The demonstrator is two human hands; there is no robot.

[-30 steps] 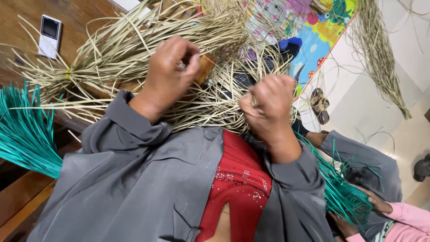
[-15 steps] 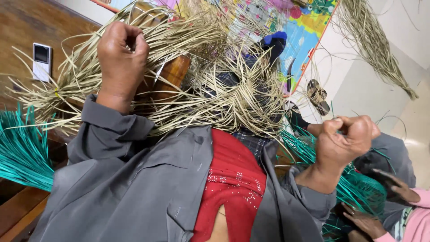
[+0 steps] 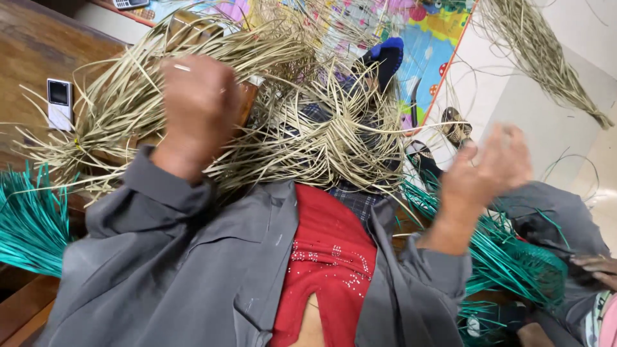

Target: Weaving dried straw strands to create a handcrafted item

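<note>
A half-woven mat of pale straw strips (image 3: pixel 321 141) lies over my lap, its loose ends fanning out to the left. My left hand (image 3: pixel 199 106) is raised over it in a fist, closed on straw strips. Out to the right of the weave, my right hand (image 3: pixel 488 173) is lifted and blurred by motion, fingers loosely curled. No strand shows in it. Grey jacket sleeves cover both my arms, and a red top shows between them.
Bundles of teal strips lie at the left (image 3: pixel 29 225) and lower right (image 3: pixel 514 257). A small white device (image 3: pixel 59 103) rests on the wooden surface. A colourful play mat (image 3: pixel 424 38), sandals (image 3: pixel 456 132), another straw bundle (image 3: pixel 546 51) and another person's hand (image 3: pixel 594 266) are nearby.
My left hand has come down slightly from its raised pull. My right hand has swung back up from the far lower right toward the weave and loosened from a tight fist.
</note>
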